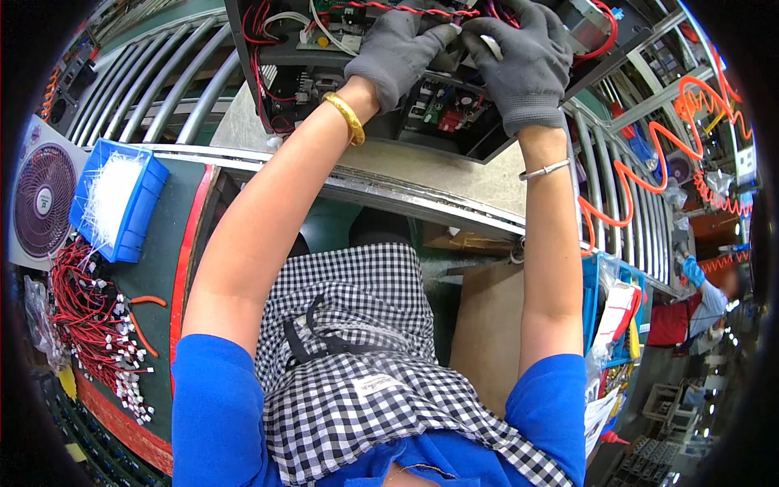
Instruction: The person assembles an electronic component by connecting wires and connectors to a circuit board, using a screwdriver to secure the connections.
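- Checked apron over a blue shirt fills the lower middle, closest to the camera, with both bare forearms rising from blue sleeves toward the top of the view.
- Black open chassis with circuit boards and red wiring sits at the top centre on the conveyor rails; both hands are on it.
- Dark green worktop lies at the person's left, carrying a blue bin of white cable ties and a heap of red wire leads.
- Left hand, in a grey glove with a gold bangle at the wrist, is curled, fingers bent down onto the wiring inside the chassis; what it pinches is hidden.
- Right hand, grey-gloved with a thin silver bangle, is bent at the wrist, fingers curled, touching the left hand, with a small white piece showing between the two gloves.
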`<state>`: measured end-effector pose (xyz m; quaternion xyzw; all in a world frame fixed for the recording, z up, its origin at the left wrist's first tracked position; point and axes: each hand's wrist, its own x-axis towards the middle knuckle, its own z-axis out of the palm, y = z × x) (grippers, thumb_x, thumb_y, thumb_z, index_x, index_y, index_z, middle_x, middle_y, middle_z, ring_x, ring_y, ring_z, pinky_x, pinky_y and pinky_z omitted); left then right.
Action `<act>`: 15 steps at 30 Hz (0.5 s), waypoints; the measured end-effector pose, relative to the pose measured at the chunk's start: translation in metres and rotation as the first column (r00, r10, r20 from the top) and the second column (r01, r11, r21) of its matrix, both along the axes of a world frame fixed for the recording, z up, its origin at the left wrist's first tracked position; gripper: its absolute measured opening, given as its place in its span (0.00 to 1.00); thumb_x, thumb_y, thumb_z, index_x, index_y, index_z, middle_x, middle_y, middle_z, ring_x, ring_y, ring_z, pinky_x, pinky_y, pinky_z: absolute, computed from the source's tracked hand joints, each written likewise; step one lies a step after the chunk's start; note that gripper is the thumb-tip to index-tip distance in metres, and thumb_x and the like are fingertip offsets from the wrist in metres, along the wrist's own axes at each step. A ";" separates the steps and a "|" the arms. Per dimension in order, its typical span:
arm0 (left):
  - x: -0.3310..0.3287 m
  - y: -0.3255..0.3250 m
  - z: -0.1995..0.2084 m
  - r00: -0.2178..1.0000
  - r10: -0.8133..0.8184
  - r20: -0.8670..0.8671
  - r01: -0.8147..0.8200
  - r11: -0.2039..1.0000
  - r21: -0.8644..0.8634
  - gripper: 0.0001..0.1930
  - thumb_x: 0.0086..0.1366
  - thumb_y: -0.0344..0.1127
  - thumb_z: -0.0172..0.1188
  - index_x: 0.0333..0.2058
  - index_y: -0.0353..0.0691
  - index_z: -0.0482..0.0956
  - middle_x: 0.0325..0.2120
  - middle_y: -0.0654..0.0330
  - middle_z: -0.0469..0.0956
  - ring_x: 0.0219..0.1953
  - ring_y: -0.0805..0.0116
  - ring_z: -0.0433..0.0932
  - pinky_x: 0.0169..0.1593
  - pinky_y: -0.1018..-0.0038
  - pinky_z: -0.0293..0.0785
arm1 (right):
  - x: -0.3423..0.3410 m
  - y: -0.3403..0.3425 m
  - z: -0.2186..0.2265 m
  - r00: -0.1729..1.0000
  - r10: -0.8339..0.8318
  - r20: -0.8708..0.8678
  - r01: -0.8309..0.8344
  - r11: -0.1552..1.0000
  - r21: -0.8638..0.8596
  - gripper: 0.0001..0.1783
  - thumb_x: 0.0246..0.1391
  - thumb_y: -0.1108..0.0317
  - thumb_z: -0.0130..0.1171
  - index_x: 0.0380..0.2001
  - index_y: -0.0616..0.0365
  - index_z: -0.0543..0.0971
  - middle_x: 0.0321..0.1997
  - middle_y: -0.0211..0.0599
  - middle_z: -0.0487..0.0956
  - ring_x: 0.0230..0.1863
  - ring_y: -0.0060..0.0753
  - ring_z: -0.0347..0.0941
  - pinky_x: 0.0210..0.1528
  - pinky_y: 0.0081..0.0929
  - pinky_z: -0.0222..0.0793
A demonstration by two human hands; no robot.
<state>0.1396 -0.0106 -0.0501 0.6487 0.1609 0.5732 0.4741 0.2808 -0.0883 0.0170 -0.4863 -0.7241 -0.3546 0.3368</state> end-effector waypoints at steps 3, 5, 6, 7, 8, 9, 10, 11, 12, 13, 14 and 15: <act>-0.004 -0.004 0.008 0.998 0.051 -0.043 -0.051 0.999 0.007 0.11 0.70 0.36 0.59 0.45 0.36 0.80 0.33 0.62 0.83 0.33 0.75 0.79 0.38 0.77 0.75 | -0.003 0.004 -0.002 1.000 0.002 -0.016 0.000 0.992 0.123 0.06 0.39 0.65 0.68 0.23 0.52 0.82 0.47 0.37 0.78 0.52 0.47 0.70 0.52 0.43 0.65; -0.004 0.003 0.005 0.999 0.014 -0.032 -0.014 1.000 0.000 0.11 0.70 0.37 0.59 0.42 0.36 0.82 0.30 0.63 0.84 0.32 0.76 0.79 0.37 0.76 0.74 | -0.008 0.008 -0.004 0.998 -0.058 -0.008 0.058 0.979 0.195 0.07 0.38 0.65 0.69 0.21 0.53 0.81 0.44 0.39 0.79 0.50 0.47 0.71 0.51 0.43 0.66; -0.006 0.003 0.001 1.000 0.013 -0.029 -0.013 1.000 -0.012 0.11 0.70 0.37 0.59 0.42 0.36 0.82 0.30 0.63 0.84 0.32 0.76 0.79 0.37 0.76 0.74 | -0.012 0.009 -0.005 0.998 -0.058 -0.004 0.058 0.981 0.184 0.07 0.38 0.65 0.69 0.21 0.53 0.81 0.44 0.39 0.79 0.50 0.47 0.71 0.51 0.43 0.66; -0.008 0.002 0.003 0.997 0.044 -0.068 -0.044 0.999 -0.004 0.11 0.70 0.37 0.59 0.41 0.36 0.82 0.30 0.63 0.84 0.32 0.76 0.79 0.37 0.76 0.75 | -0.014 0.010 -0.005 0.996 -0.077 -0.042 0.082 0.983 0.164 0.07 0.38 0.65 0.69 0.21 0.53 0.81 0.44 0.39 0.79 0.49 0.47 0.72 0.51 0.42 0.67; -0.010 0.000 0.005 0.991 0.076 -0.107 -0.075 0.997 0.006 0.11 0.70 0.37 0.58 0.40 0.36 0.83 0.29 0.63 0.84 0.31 0.76 0.79 0.37 0.76 0.75 | -0.017 0.010 -0.005 0.992 -0.095 -0.078 0.106 0.984 0.144 0.07 0.38 0.65 0.69 0.21 0.54 0.82 0.43 0.39 0.80 0.49 0.47 0.72 0.51 0.42 0.67; -0.008 0.000 0.006 0.998 -0.002 -0.058 -0.004 0.993 -0.116 0.10 0.70 0.36 0.58 0.39 0.35 0.83 0.29 0.63 0.84 0.31 0.75 0.80 0.38 0.75 0.75 | -0.020 0.009 -0.005 0.983 -0.159 -0.093 0.171 0.977 0.130 0.08 0.38 0.65 0.70 0.21 0.54 0.82 0.42 0.39 0.80 0.49 0.46 0.73 0.51 0.41 0.68; -0.010 0.000 0.006 0.999 -0.003 -0.054 -0.003 0.993 -0.121 0.10 0.70 0.36 0.58 0.39 0.35 0.83 0.29 0.63 0.84 0.31 0.75 0.80 0.38 0.75 0.75 | -0.022 0.010 -0.004 0.983 -0.161 -0.089 0.171 0.977 0.126 0.08 0.38 0.65 0.70 0.21 0.54 0.82 0.42 0.39 0.80 0.49 0.46 0.73 0.51 0.41 0.68; -0.012 0.000 0.006 0.999 0.001 -0.048 -0.007 0.993 -0.118 0.10 0.70 0.35 0.58 0.39 0.35 0.83 0.29 0.63 0.84 0.30 0.74 0.80 0.38 0.75 0.75 | -0.023 0.011 -0.003 0.978 -0.185 -0.095 0.195 0.975 0.108 0.08 0.38 0.65 0.71 0.22 0.54 0.82 0.42 0.39 0.80 0.49 0.46 0.73 0.52 0.41 0.67; -0.014 -0.001 0.006 0.999 0.006 -0.042 -0.010 0.993 -0.113 0.10 0.70 0.35 0.57 0.39 0.35 0.82 0.29 0.62 0.84 0.30 0.73 0.80 0.38 0.75 0.75 | -0.025 0.012 -0.003 0.973 -0.209 -0.100 0.219 0.972 0.091 0.08 0.38 0.65 0.71 0.22 0.54 0.83 0.43 0.39 0.80 0.50 0.46 0.73 0.52 0.40 0.67; -0.015 0.000 0.005 1.000 -0.023 -0.005 0.022 0.987 -0.160 0.09 0.70 0.34 0.57 0.40 0.34 0.82 0.30 0.61 0.84 0.31 0.72 0.81 0.38 0.75 0.76 | -0.027 0.012 -0.003 0.964 -0.252 -0.083 0.260 0.960 0.103 0.08 0.37 0.65 0.71 0.23 0.54 0.84 0.42 0.39 0.80 0.49 0.45 0.73 0.52 0.40 0.68; -0.016 0.002 0.004 1.000 -0.024 0.001 0.024 0.987 -0.162 0.09 0.70 0.34 0.57 0.40 0.34 0.82 0.30 0.61 0.84 0.31 0.72 0.81 0.38 0.75 0.76 | -0.028 0.012 -0.003 0.964 -0.254 -0.077 0.261 0.960 0.103 0.08 0.37 0.65 0.71 0.23 0.54 0.84 0.42 0.39 0.80 0.49 0.45 0.73 0.52 0.40 0.68; -0.016 0.004 0.004 1.000 -0.023 0.017 0.025 0.986 -0.165 0.09 0.69 0.34 0.57 0.40 0.34 0.82 0.31 0.60 0.84 0.31 0.71 0.81 0.38 0.75 0.76 | -0.027 0.013 -0.003 0.972 -0.216 -0.089 0.226 0.965 0.130 0.08 0.37 0.65 0.71 0.23 0.53 0.84 0.42 0.39 0.80 0.50 0.45 0.73 0.52 0.40 0.68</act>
